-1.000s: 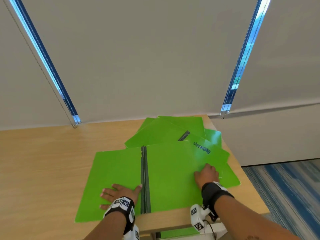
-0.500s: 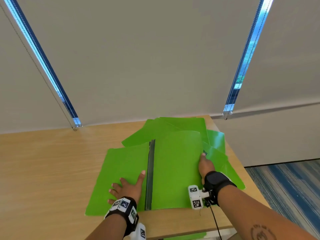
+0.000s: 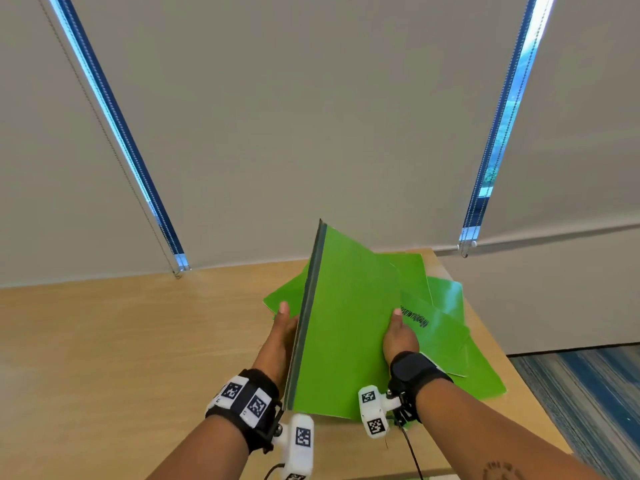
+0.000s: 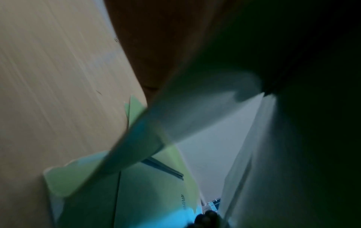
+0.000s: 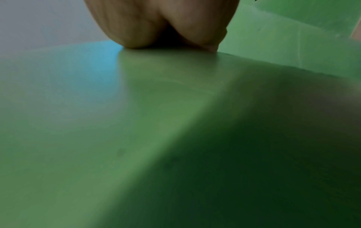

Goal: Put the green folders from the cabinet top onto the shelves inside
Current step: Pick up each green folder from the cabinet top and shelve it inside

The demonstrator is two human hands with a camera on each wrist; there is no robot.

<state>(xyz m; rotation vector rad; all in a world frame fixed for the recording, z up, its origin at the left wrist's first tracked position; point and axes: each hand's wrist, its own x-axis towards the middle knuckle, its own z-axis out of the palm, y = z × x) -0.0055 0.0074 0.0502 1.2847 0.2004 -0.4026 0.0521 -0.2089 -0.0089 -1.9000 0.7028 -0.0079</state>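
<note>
A green folder point(image 3: 346, 323) with a dark spine is raised off the wooden cabinet top point(image 3: 138, 341), its spine tilted up and to the left. My left hand point(image 3: 282, 327) lies with straight fingers against the folder's left face by the spine. My right hand point(image 3: 398, 332) pinches the cover's right edge, thumb on top; the right wrist view shows that hand point(image 5: 160, 23) at the edge of the green cover point(image 5: 156, 123). More green folders point(image 3: 443, 327) lie fanned out on the top behind and to the right, also blurred as green folders point(image 4: 148, 192) in the left wrist view. The shelves inside are hidden.
Grey roller blinds point(image 3: 311, 116) with bead chains point(image 3: 104, 140) hang just behind the cabinet. The cabinet's right edge drops to blue striped carpet point(image 3: 588, 393). Bare wood point(image 4: 48, 77) stretches to the left.
The folder lay open and flat a second ago; its covers have come together and it has been lifted, spine up. My left hand went from pressing the left cover to its outer face.
</note>
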